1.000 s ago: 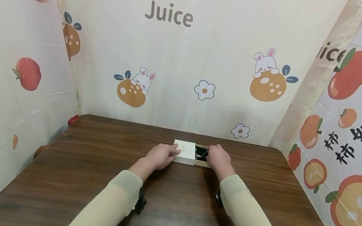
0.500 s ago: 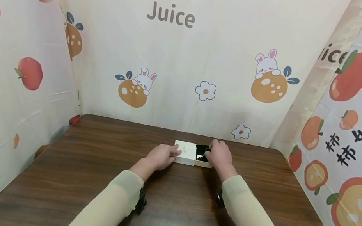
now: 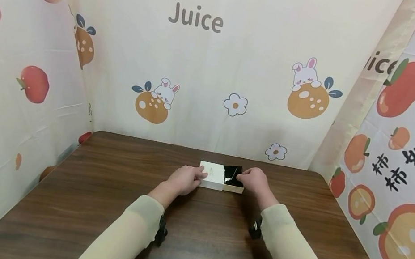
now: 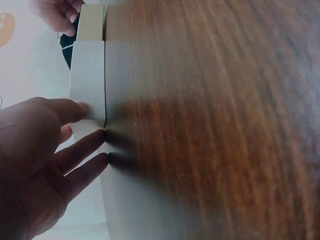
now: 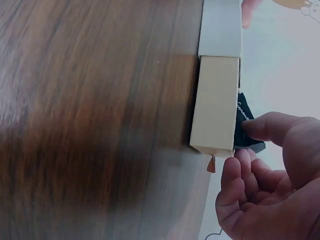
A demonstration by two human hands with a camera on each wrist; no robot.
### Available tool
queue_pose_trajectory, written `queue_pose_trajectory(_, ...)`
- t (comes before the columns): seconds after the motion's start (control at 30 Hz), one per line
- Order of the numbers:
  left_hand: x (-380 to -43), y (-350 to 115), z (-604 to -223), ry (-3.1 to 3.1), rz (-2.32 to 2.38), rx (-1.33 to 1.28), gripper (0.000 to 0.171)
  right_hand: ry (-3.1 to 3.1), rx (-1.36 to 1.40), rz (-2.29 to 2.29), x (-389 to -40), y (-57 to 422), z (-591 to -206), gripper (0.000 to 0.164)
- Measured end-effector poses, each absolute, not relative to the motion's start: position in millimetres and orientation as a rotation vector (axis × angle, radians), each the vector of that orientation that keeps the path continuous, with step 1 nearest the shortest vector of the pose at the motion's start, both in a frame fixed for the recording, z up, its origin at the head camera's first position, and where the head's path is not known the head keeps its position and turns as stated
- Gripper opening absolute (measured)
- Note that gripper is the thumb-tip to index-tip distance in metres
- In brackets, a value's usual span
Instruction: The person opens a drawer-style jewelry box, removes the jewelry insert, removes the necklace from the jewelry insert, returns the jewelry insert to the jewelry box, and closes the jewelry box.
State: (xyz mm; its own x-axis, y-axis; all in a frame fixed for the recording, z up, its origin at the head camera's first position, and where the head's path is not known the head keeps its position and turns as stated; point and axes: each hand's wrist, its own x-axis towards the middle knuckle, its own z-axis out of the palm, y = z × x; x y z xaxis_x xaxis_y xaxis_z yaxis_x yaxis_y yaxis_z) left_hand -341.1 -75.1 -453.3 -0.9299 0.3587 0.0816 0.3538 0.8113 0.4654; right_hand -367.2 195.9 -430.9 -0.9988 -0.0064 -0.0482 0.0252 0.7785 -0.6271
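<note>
Right hand's fingers [image 5: 231,172] have moved rightward, pinching the tilted black pad [image 3: 230,170].

I'm stretching my left forearm [image 3: 118,235] and my right forearm [image 3: 299,255] forward, angling both inward so that my hands are working near each other, just apart. My left hand [image 3: 184,179] is gripping, its thumb [image 4: 72,111] pressing in while two lower fingers [image 4: 85,175] are reaching out nearly straight, slightly spread. My right hand [image 3: 257,182] is turning inward and pinching, its thumb extending, its lower fingers curling toward my palm.
</note>
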Motion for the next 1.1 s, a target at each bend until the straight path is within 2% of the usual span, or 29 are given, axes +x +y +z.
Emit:
queue_pose_trajectory(0.43,-342,-75,-456,2.971,0.768,0.567,0.041,2.727,0.137,-1.310,-365,206,-430,0.032)
queue_pose_trajectory(1.1,-338,-73,-451,2.990,0.761,0.633,0.041,2.720,0.006,-1.607,-352,214,-416,0.028)
